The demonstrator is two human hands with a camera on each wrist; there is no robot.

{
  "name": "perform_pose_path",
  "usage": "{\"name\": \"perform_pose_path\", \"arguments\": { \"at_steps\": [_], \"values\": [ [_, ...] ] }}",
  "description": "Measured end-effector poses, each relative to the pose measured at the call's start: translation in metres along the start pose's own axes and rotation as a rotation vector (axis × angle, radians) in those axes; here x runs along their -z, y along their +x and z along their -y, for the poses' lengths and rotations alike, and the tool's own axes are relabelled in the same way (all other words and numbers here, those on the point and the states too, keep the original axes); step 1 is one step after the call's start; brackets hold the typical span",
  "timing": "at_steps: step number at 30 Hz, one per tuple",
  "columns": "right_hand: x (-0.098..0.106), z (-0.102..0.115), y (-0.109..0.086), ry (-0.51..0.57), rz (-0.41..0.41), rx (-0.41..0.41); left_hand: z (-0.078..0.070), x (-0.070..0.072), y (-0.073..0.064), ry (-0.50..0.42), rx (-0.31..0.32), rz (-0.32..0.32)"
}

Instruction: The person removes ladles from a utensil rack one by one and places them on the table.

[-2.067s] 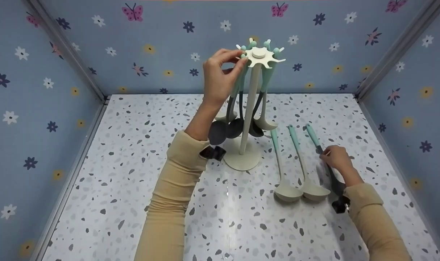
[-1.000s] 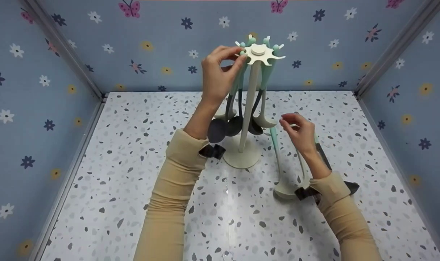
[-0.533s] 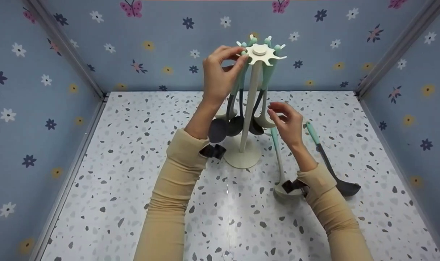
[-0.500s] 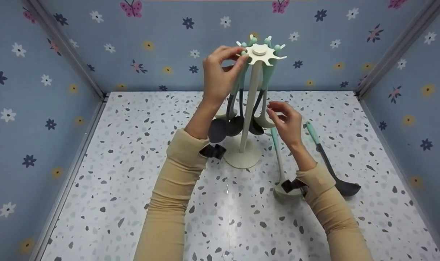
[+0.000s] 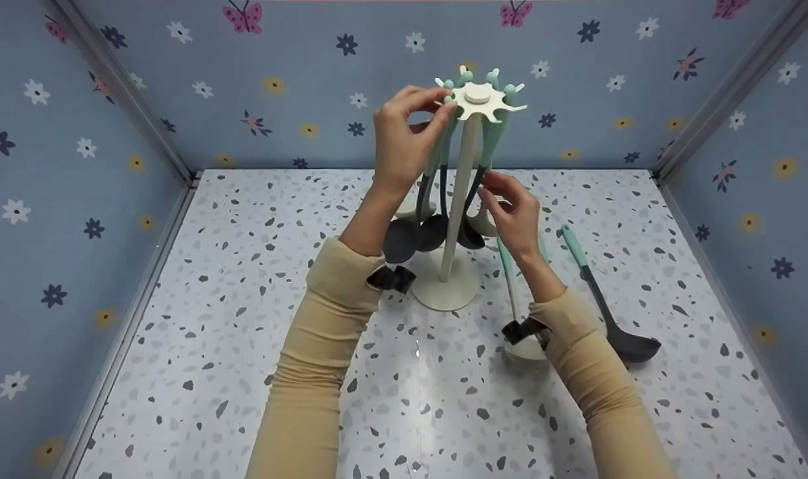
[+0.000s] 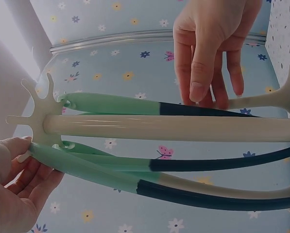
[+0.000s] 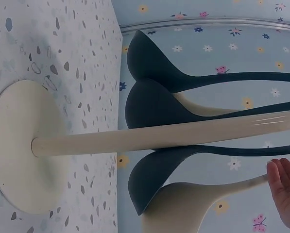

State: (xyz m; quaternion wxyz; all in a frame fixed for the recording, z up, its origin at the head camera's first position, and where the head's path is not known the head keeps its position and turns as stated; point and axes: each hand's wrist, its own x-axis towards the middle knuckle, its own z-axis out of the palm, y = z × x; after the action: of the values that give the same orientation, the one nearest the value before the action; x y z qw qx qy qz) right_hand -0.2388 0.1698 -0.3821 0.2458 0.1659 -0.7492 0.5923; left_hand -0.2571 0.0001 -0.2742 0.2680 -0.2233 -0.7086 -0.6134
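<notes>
A cream ladle stand (image 5: pixel 467 166) holds several hanging ladles with mint handles. Beside its star-shaped top, my left hand (image 5: pixel 404 143) pinches the end of a dark ladle's handle (image 6: pixel 76 165) with thumb and fingers. My right hand (image 5: pixel 516 213) is at the right of the pole, thumb and fingers at the stem of a hanging cream ladle (image 7: pixel 176 206). In the left wrist view, the right fingertips (image 6: pixel 197 92) partly pass behind another dark ladle's stem (image 6: pixel 203 110).
On the speckled table (image 5: pixel 244 372) lie a cream ladle (image 5: pixel 525 349) under my right wrist and a dark ladle (image 5: pixel 633 346) farther right. Another mint handle (image 5: pixel 542 246) shows behind my right forearm. Flowered panels (image 5: pixel 324 133) wall the back and sides.
My right hand has left the dark ladle lying on the table and moved left and away to the hanging cream ladle. My left hand stays at the stand's top.
</notes>
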Motion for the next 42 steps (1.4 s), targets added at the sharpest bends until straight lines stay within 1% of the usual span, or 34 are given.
{"name": "perform_pose_path", "arguments": {
  "at_steps": [4, 11, 14, 22, 24, 27, 29, 31, 34, 42],
  "values": [
    [-0.003, 0.001, 0.001, -0.014, -0.004, -0.006, 0.001, 0.000, 0.000, -0.004, 0.012, 0.001],
    [-0.010, -0.001, 0.003, 0.035, -0.008, -0.019, 0.002, -0.001, -0.001, -0.022, 0.034, 0.003],
    [-0.011, -0.001, 0.003, 0.035, -0.004, -0.023, 0.002, 0.000, -0.002, -0.021, 0.039, 0.004],
    [-0.012, 0.002, 0.004, 0.022, -0.026, -0.043, 0.001, -0.001, -0.002, -0.028, 0.027, -0.005],
    [-0.012, 0.002, 0.004, 0.029, -0.031, -0.034, -0.002, 0.000, -0.001, -0.024, 0.035, -0.003],
    [-0.012, 0.002, 0.004, 0.027, -0.039, -0.014, -0.017, 0.002, -0.003, -0.012, 0.046, -0.001],
    [-0.012, 0.001, 0.004, 0.032, -0.039, -0.001, -0.017, 0.002, -0.003, -0.006, 0.048, 0.003],
    [-0.011, 0.001, 0.004, 0.031, -0.037, 0.008, -0.015, 0.002, -0.002, -0.010, 0.041, 0.000],
    [-0.011, 0.000, 0.004, 0.037, -0.030, 0.017, 0.000, 0.000, 0.001, -0.019, 0.027, -0.004],
    [-0.007, 0.002, 0.000, 0.005, -0.002, 0.057, 0.001, -0.001, 0.001, -0.030, 0.016, -0.003]
  ]
}}
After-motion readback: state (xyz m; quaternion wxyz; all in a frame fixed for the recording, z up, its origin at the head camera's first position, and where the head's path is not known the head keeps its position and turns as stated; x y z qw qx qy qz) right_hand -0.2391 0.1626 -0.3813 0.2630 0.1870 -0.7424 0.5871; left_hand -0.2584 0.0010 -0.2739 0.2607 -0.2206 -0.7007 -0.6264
